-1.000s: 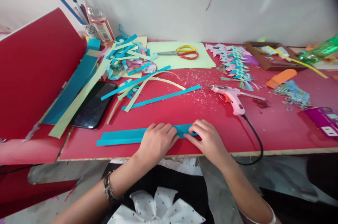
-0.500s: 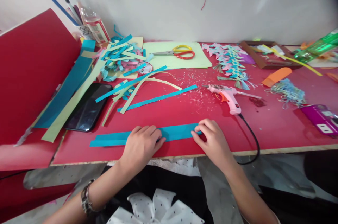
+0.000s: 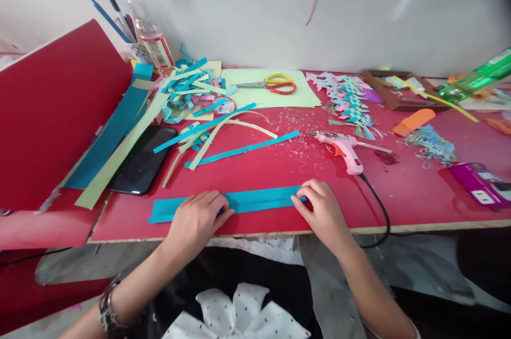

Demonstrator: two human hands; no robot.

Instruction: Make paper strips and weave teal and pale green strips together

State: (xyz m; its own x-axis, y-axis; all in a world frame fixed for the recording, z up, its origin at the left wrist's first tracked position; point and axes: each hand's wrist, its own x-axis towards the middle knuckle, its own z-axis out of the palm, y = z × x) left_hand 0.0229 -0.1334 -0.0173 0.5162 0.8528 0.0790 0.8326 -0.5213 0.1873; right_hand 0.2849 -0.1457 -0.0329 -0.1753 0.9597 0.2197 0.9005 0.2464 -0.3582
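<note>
A wide blue paper strip [image 3: 259, 200] lies along the front of the red table, with a crease running lengthwise. My left hand [image 3: 199, 214] lies over its left half, the fingers curled over the paper and the thumb pressed near its lower edge. At the strip's right end, my right hand [image 3: 319, 210] pinches the paper between thumb and fingers. The fingertips of both hands are partly hidden. Narrow blue paper strips [image 3: 247, 149] and pale green curved strips lie just beyond the wide one.
A pink glue gun [image 3: 346, 150] with a black cord lies to the right. Scissors [image 3: 275, 83] rest on pale green sheets [image 3: 239, 95]. A black phone [image 3: 143, 163] and a heap of paper scraps [image 3: 191, 86] are at left. A purple device [image 3: 479, 182] sits far right.
My left hand has slid leftward along the blue paper strip, while my right hand keeps hold of the right end. The camera view has shifted slightly.
</note>
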